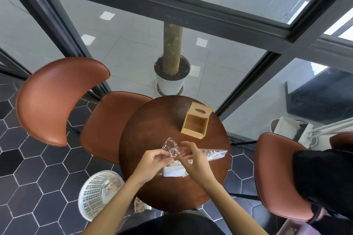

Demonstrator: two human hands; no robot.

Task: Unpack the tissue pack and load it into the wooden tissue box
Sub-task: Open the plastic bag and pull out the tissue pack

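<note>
On the round dark wooden table (152, 126), a white stack of tissues (174, 170) lies at the near side, partly under my hands. Clear plastic wrapping (212, 154) is pulled up and spread above it, stretching to the right. My left hand (152, 164) pinches the wrap on the left. My right hand (193, 160) grips the wrap from the right, covering part of the tissues. The wooden tissue box (196, 120) stands farther back on the table, open side facing me, its lid with an oval slot tilted behind it.
A white plastic basket (95, 194) with crumpled plastic inside stands on the floor to the left. Brown chairs stand left (57, 97) and right (277, 177) of the table. A potted tree (172, 74) is behind the table by the glass wall.
</note>
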